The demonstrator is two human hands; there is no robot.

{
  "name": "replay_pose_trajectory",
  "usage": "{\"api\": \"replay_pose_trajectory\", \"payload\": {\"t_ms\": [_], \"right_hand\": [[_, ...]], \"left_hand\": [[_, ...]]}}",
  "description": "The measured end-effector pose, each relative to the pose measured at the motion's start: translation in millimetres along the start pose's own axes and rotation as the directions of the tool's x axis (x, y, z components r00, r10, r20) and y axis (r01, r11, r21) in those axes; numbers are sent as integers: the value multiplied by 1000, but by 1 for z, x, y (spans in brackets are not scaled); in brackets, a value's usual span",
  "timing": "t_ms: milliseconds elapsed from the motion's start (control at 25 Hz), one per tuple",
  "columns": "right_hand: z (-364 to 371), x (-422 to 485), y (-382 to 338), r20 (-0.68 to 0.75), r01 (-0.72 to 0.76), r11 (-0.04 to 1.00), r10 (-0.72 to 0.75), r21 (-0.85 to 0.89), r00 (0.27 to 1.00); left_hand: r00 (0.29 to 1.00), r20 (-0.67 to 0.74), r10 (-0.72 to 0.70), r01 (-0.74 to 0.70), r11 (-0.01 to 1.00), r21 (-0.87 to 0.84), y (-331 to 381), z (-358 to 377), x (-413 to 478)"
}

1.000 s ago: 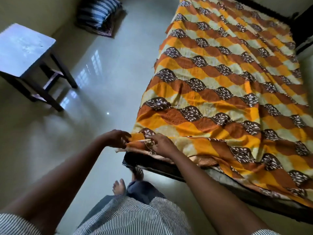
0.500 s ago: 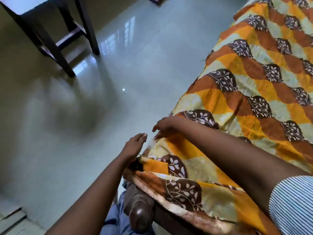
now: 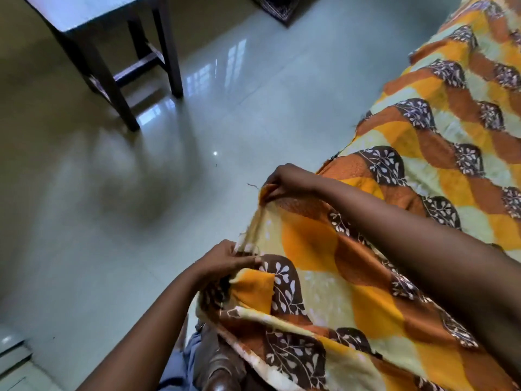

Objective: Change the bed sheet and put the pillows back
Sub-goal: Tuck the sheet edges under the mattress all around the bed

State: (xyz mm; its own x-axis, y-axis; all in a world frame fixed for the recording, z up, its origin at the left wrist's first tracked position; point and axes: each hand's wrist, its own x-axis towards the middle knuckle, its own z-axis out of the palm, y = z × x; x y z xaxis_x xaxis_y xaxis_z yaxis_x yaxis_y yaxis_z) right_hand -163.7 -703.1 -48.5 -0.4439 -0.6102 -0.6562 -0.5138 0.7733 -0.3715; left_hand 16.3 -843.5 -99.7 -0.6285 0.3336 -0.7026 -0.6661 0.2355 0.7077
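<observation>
Sheet corner work, near end of the bed. Bed sheet (orange/brown/pale wave print) lies spread over the bed, its left edge lifted off the mattress between the two hands. Left hand grip: fingers pinched on the edge right at the corner, where the cloth is folded back on itself and bunched. Right hand grip: fingers curled round the same edge further up the bed, cloth gathered into a tight ridge between the two grips. Dark wooden bedpost sits just below the bunched corner. No pillows on the part of the bed in view; dark patterned bundle on the floor at the top edge could be one, too cropped to tell. Table stands well apart, top left. My read: squaring or tucking this corner, pillows not yet back. Risks: edge is frayed, loose thread by the right hand, so a hard tug along the hem could rip it or pull more threads. Uneven pull from one grip would drag the whole sheet sideways and skew the far side, which is out of view. Folded-back corner can get tucked as is and leave a lump. Slack cloth could snag on the post.
</observation>
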Motion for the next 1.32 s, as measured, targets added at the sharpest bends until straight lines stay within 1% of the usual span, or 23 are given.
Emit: {"api": "replay_pose_trajectory", "payload": {"t_ms": [80, 160, 200, 240, 280, 320, 400, 440, 480, 520, 600, 640, 680, 800, 880, 960, 1040, 1200, 1320], "right_hand": [[-16, -5, 4, -36, -17, 999, 18, 35, 999], [-25, -7, 2, -10, -49, 999, 49, -7, 999], [-27, -4, 0, -3, -66, 997, 66, -37, 998], [-28, -2, -4, -11, -76, 995, 75, -58, 997], [-28, 2, -8, -38, -96, 994, 94, -61, 995], [-27, 6, -11, -78, -104, 993, 99, -61, 992], [-25, 17, -13, -137, -132, 990, 124, -57, 983], [-22, 24, -12, -153, -151, 986, 140, -68, 978], [-20, 31, -11, -163, -170, 981, 153, -95, 975], [-17, 37, -10, -175, -185, 975, 162, -125, 971], [-13, 45, -5, -201, -224, 961, 190, -161, 961], [-11, 48, -3, -209, -244, 956, 209, -161, 955], [-10, 50, -1, -201, -266, 951, 233, -159, 951], [-4, 57, -3, -159, -333, 929, 308, -162, 938], [7, 65, -9, -89, -357, 925, 348, -131, 933], [19, 70, -19, 3, -362, 927, 364, -94, 931], [23, 72, -26, 48, -387, 922, 388, -24, 921], [-1, 57, -31, 17, -391, 912, 392, 124, 920], [-23, 27, -19, 3, -407, 892, 414, 197, 910]], "left_hand": [[996, -90, 24, -18, 997, 69, 0, -20, -5], [976, -212, 51, 0, 972, 235, -1, -41, -8], [967, -247, 67, 14, 950, 313, -1, -49, -9], [960, -269, 75, 27, 935, 354, 0, -54, -9], [954, -289, 82, 29, 932, 361, -2, -57, -10], [945, -313, 89, 19, 945, 327, -5, -59, -11], [911, -400, 95, -17, 981, 194, -12, -59, -11], [900, -422, 106, -31, 983, 180, -17, -61, -9], [905, -408, 121, -20, 970, 244, -21, -62, -7], [919, -369, 138, 7, 930, 366, -25, -64, -5], [955, -263, 134, 76, 749, 658, -40, -72, 1], [964, -243, 110, 101, 694, 713, -49, -79, 4], [967, -240, 85, 120, 679, 725, -59, -89, 5], [973, -232, 1, 164, 705, 690, -83, -123, 8], [978, -202, -46, 168, 747, 644, -86, -137, 8], [984, -168, -56, 148, 780, 608, -81, -145, 9], [989, -145, -43, 120, 805, 581, -71, -152, 9], [992, -124, 24, 37, 883, 468, -27, -154, 8], [997, -73, 13, 14, 932, 361, 7, -145, 16]]}}
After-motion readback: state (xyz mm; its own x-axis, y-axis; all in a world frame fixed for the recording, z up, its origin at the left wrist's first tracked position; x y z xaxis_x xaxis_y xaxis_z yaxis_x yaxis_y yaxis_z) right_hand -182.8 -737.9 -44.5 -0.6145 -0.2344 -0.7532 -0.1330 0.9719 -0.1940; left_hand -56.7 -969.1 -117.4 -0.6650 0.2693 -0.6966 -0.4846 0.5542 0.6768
